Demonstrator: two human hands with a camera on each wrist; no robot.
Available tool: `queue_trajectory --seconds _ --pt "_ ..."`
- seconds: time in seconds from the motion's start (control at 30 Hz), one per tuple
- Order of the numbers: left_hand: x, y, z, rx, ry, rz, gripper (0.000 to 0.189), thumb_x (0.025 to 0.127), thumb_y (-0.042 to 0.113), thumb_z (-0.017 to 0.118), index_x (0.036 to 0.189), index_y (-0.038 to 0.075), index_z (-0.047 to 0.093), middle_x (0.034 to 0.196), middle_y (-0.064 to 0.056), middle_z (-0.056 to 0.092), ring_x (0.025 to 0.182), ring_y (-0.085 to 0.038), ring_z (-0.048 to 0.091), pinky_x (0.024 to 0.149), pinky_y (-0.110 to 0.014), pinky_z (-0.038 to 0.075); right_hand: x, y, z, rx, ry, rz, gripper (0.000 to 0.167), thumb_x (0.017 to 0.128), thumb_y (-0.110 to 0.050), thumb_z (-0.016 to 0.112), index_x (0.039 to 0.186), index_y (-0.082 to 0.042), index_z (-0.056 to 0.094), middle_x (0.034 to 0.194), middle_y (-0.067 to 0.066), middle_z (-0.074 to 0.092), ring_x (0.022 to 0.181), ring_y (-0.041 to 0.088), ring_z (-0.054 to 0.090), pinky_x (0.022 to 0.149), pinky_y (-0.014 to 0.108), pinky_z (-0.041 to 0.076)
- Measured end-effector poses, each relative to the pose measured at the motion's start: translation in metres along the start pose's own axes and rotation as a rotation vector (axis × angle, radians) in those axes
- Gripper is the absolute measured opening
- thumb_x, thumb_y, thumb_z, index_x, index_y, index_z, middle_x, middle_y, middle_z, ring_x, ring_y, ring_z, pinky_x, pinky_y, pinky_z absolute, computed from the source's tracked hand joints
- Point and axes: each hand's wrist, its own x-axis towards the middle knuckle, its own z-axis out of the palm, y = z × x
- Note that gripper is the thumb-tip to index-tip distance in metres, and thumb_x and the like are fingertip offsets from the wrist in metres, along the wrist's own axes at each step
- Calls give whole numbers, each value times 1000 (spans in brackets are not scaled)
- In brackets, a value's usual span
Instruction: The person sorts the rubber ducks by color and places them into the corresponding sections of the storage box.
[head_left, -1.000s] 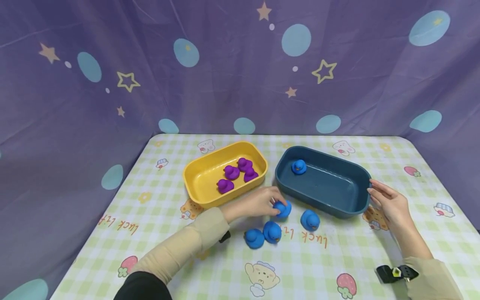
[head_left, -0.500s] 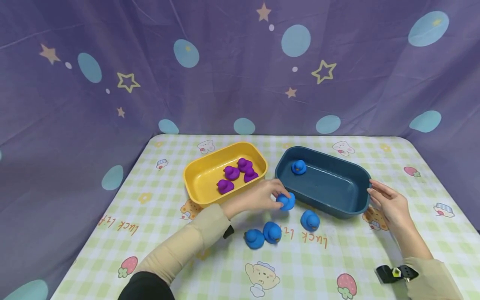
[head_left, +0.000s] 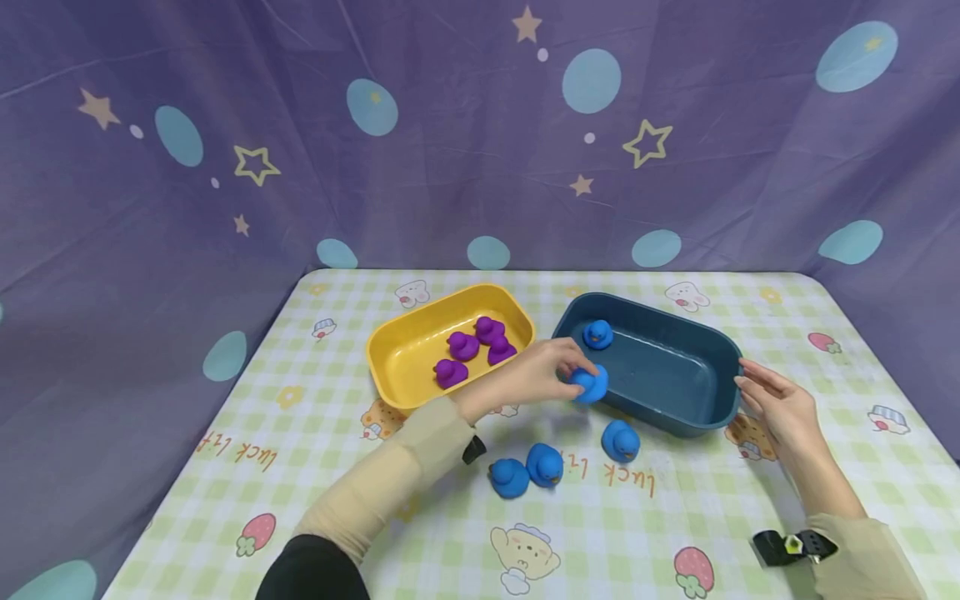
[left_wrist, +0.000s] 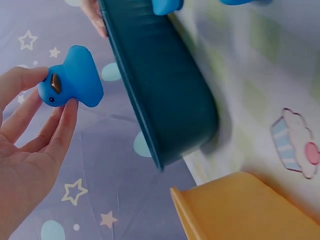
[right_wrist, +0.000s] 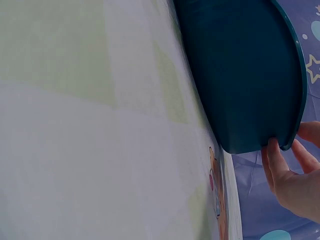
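My left hand [head_left: 536, 372] pinches a blue rubber duck [head_left: 590, 384] by its head, thumb on one side and fingers on the other. In the head view the duck overlaps the near-left rim of the dark teal bin [head_left: 675, 321]; the left wrist view shows this duck [left_wrist: 82, 77] held up beside the bin's wall. My right hand [head_left: 783, 410] grips the bin's right end by the rim, with fingers against the outer wall in the right wrist view. Inside the bin sits one blue duck [head_left: 597, 334].
Left of the teal bin stands a yellow bin [head_left: 397, 358] with several purple ducks [head_left: 463, 345]. Nearer on the checked tablecloth are three blue ducks: one at the right [head_left: 620, 441] and a pair, a duck [head_left: 545, 465] close beside another duck [head_left: 508, 477].
My left hand has lifted the blue duck off the tablecloth and carried it away from me and rightward to the teal bin's edge. The right hand has stayed put.
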Motion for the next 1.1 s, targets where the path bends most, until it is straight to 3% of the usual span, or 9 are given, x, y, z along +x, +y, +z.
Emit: queue_trajectory --seconds 0.23,0.7,1.1 --pt "16 2 -1 10 42 13 23 78 7 64 101 5 66 92 -5 55 80 -12 57 73 -10 45 0 0 0 14 -3 -6 47 71 -14 73 117 -13 59 104 -7 54 89 -3 58 74 12 46" --pt "48 0 -4 36 65 -2 25 79 8 62 104 5 66 94 -6 55 82 -12 55 75 -9 43 1 0 0 7 2 5 48 72 -15 73 118 -14 59 106 -7 53 90 -4 58 74 12 46" --pt "70 -4 -4 44 43 -53 26 80 11 63 106 7 65 97 -5 56 83 -11 57 73 -9 44 0 0 0 -8 -2 -2 48 72 -16 73 118 -13 59 104 -8 54 89 -4 58 73 12 47"
